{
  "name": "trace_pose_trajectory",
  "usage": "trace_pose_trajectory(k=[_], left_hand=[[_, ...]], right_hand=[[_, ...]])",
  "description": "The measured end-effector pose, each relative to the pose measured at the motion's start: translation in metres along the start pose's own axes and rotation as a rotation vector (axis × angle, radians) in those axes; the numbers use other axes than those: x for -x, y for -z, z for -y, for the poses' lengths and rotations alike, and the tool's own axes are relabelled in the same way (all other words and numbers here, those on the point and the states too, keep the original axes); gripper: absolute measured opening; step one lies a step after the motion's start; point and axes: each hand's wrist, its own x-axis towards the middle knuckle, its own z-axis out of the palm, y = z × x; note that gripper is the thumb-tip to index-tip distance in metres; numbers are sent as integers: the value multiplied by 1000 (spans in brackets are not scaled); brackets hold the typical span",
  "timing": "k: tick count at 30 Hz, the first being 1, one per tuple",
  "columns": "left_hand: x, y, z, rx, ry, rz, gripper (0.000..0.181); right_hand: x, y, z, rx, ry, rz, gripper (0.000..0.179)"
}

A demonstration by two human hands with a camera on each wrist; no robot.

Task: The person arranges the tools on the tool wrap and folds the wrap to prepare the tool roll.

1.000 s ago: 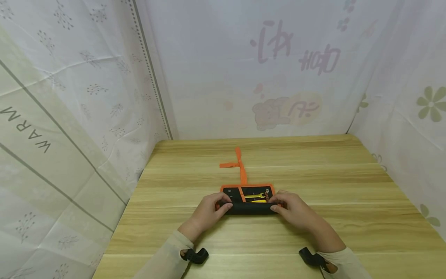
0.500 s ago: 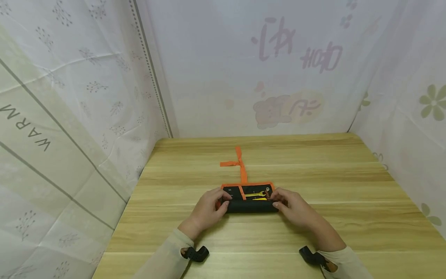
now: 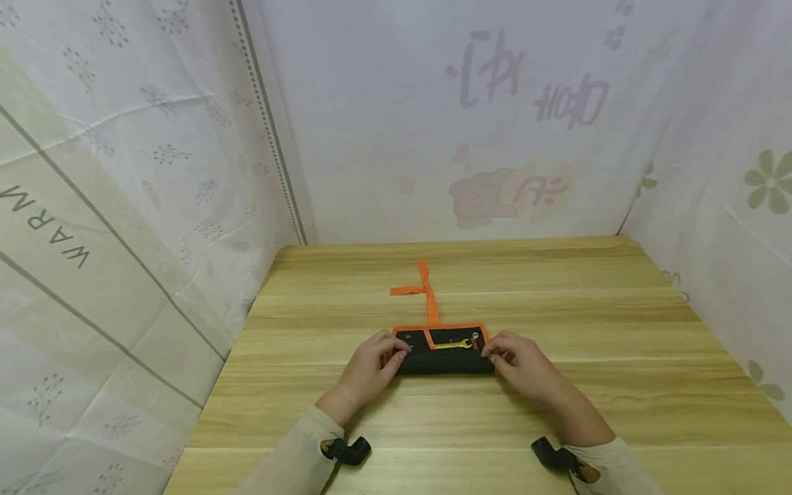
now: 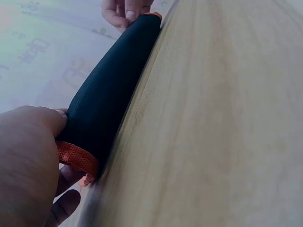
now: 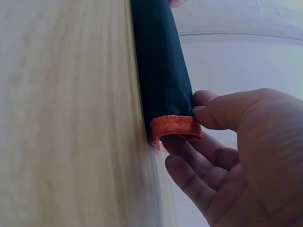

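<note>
A black tool roll (image 3: 447,364) with orange edging lies partly rolled up on the table, its near edge folded over. On its flat far part a yellow open-end wrench (image 3: 454,344) shows in a pocket. My left hand (image 3: 374,361) grips the left end of the roll, thumb on top in the left wrist view, beside the orange trim (image 4: 78,157). At the right end my right hand (image 3: 516,361) pinches the fold. Its thumb (image 5: 220,112) presses the black fabric while other fingers reach under the orange edge (image 5: 173,125).
An orange tie strap (image 3: 427,295) runs from the roll's far edge toward the back of the wooden table (image 3: 557,295), one tail bent left. Printed curtains (image 3: 383,124) hang behind and on both sides. A black wrist device (image 3: 349,450) is on each forearm.
The fold has turned over farther away from me, covering a second yellow piece that showed below the wrench. Both hands stay at the two ends, and the strap lies as before.
</note>
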Motion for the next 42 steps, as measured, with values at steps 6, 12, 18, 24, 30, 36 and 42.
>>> trace_pose_trajectory(k=[6,12,18,24,30,36,42], left_hand=[[1,1,3,-65,24,52,39],[2,1,3,-138,23,95,58],[2,0,3,-173,10,84,52],[0,0,4,-157,-32,58,49],[1,1,4,-166,-36,55,37],[2,0,6,-166,-43,51,32],[2,1,5,-172,-18,63,30]], right_hand=[[0,1,2,29,26,-42,23],[1,2,-2,44,-4,-9,40],[0,0,-4,111,38,-29,51],[0,0,-5,135,22,-38,45],[0,2,-5,100,-1,3,36],[0,2,-6,112,21,20,27],[-1,2,-8,113,4,35,22]])
